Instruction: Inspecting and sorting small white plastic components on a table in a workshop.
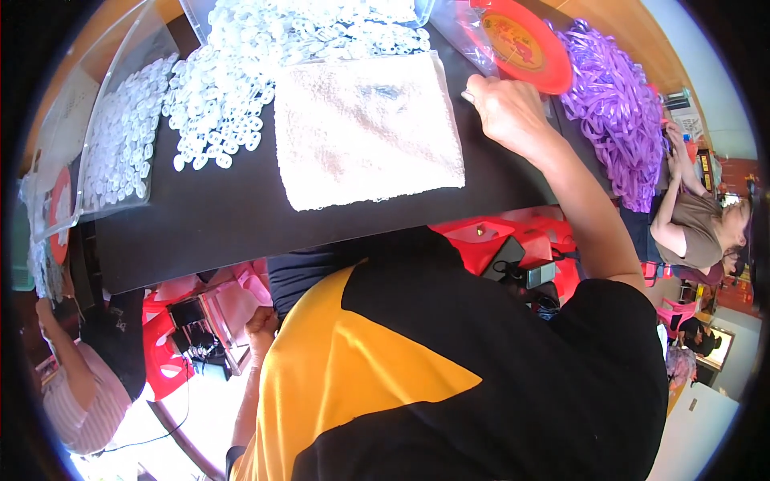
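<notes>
Right hand [513,116] held out over the far right part of the dark bench [200,220], just beside the near edge of a red round plate [555,76] with a yellow-orange middle. Fingers [481,82] of that hand curled in and bunched; cannot tell whether pinching anything, with the fingertips partly hidden. Close by, next to the plate, a crumpled clear plastic bag [469,36].

Left hand [262,325] low beside the body, below the bench edge and well apart from everything on top. Fingers there curled toward the palm; cannot tell whether closed on anything.

Flat in the middle of the bench, left of the right hand, a white terry towel [361,144], with a few small greyish pieces [385,91] near the far edge. To the left and beyond, a heap of small white oval plastic pieces with holes [220,104]; farther left, more of the same inside a clear-walled bin [96,112]. Right of the plate, a tangled mound of glossy purple strips [613,104], near the hands of a seated co-worker [686,228] in a brown top.
</notes>
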`<state>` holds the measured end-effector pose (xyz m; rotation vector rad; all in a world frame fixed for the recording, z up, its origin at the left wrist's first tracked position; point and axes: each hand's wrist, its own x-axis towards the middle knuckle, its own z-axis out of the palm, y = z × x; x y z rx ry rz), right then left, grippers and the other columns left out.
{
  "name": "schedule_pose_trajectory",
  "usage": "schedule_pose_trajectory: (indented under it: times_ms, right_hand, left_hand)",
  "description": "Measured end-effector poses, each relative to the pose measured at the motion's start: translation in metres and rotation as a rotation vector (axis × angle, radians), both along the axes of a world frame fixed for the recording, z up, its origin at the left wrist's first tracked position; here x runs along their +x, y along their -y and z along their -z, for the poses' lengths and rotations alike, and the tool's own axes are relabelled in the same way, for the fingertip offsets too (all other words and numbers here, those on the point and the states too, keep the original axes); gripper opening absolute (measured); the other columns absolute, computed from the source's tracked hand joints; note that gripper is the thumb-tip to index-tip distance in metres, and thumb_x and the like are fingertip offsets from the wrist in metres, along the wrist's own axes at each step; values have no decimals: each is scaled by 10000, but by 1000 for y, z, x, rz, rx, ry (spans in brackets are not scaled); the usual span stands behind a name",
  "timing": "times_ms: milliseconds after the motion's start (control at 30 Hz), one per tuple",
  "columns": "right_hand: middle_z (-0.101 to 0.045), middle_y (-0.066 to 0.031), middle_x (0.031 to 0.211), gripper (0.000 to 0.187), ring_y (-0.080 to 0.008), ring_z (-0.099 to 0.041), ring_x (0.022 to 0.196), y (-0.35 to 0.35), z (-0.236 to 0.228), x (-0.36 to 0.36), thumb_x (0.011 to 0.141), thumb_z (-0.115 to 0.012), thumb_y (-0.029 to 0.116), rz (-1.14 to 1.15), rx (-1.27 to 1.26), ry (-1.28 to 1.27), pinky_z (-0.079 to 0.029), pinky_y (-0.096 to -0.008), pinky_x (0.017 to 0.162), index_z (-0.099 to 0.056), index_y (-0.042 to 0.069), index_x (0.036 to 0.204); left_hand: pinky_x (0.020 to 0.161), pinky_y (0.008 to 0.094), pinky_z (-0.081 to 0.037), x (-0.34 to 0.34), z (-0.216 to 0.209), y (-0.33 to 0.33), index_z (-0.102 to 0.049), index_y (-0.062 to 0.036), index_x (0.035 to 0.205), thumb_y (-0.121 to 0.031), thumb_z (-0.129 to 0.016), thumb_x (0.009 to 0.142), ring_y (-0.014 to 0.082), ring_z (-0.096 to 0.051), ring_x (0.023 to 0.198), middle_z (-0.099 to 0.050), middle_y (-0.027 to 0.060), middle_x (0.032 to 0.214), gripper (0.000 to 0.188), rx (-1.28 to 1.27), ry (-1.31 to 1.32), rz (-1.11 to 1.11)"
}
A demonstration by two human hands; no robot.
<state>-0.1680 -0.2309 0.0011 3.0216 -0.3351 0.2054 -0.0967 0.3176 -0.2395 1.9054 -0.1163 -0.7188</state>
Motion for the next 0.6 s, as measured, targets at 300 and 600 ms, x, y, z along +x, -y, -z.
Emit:
schedule_pose_trajectory:
  times_ms: [300, 600]
  right_hand:
    - [-588, -198, 680, 309, -373, -594, 719, 22, -10, 10, 908, -570, 295, 12, 182, -85, -419, -456, 627, -571, 34, 742]
    - [-556, -88, 653, 297, -232, -560, 656, 33, -2, 6, 910, -581, 269, 160, 424, 91, -426, -368, 634, -550, 5, 777]
  left_hand:
    - [621, 232, -419, 6, -61, -24, -640, -12, 810, -41, -652, 843, 65, -539, 653, -609, -12, 722, 45, -160, -561, 129]
    - [657, 227, -411, 2, -65, 16, -650, -29, 916, -37, -653, 839, 75, -524, 717, -604, -19, 799, 78, -171, -281, -7]
